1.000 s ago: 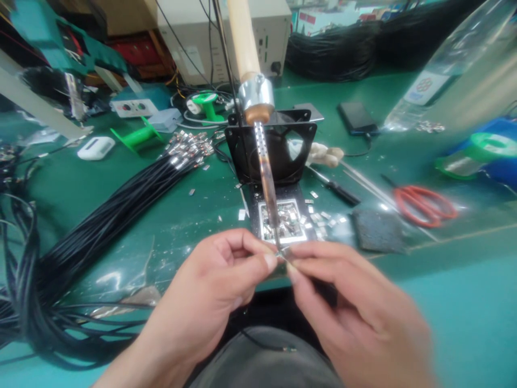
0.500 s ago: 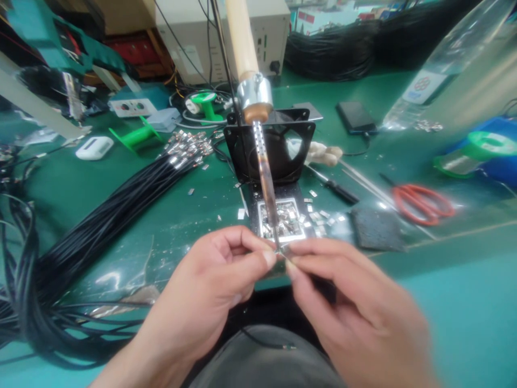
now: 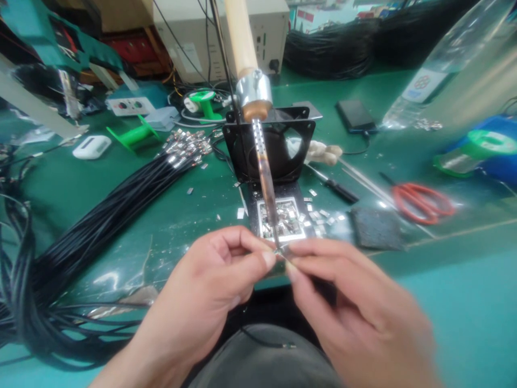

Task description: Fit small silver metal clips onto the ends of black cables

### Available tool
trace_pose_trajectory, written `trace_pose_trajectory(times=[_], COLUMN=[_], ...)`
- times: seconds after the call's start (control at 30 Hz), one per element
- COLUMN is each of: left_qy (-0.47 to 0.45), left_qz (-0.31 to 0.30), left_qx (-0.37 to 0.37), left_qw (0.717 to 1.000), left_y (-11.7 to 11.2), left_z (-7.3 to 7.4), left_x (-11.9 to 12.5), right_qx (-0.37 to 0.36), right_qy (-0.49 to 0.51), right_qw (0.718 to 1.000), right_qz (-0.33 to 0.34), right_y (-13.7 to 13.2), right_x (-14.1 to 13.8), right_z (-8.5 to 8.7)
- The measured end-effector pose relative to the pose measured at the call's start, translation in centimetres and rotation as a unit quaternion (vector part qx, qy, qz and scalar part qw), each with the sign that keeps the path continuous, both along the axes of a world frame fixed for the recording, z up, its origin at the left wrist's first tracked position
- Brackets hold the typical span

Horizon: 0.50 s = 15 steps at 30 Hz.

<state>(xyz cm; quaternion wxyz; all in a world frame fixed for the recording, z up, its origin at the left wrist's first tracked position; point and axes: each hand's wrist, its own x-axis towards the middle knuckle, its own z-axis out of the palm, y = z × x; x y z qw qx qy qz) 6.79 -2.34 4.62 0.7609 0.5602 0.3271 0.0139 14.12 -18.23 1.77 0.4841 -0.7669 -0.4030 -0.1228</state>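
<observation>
My left hand (image 3: 214, 291) and my right hand (image 3: 355, 307) meet at the near table edge, both pinched on a small metal terminal (image 3: 283, 252) held between their fingertips. The tip of a fixed soldering iron (image 3: 264, 172), with a wooden handle and angled down from the top, touches that terminal. Just behind it a small black tray (image 3: 283, 218) holds several shiny metal terminals. A thin black wire (image 3: 262, 340) trails over my lap below the hands.
A thick bundle of black cables with metal ends (image 3: 121, 210) lies at the left. A black fan frame (image 3: 270, 145) stands behind the iron. Red scissors (image 3: 422, 202), a dark sponge pad (image 3: 375, 229), a screwdriver (image 3: 337, 188), green spools (image 3: 133, 134) and a phone (image 3: 355, 116) lie around.
</observation>
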Motion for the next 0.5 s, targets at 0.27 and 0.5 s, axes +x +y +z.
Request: trace_pose_trajectory(times=[0.27,0.5], left_qy=[0.004,0.009], left_qz=[-0.004,-0.007], left_qx=[-0.013,-0.004], left_qw=[1.0,1.0], left_y=[-0.05,-0.23], left_z=[-0.08,-0.16], left_x=[-0.17,-0.07], right_qx=[-0.005,0.001], right_qy=[0.001,0.005], right_qw=[1.0,1.0], right_qz=[0.0,-0.003], right_y=[-0.18,-0.04], right_x=[0.21,0.01], right_z=[-0.29,-0.33])
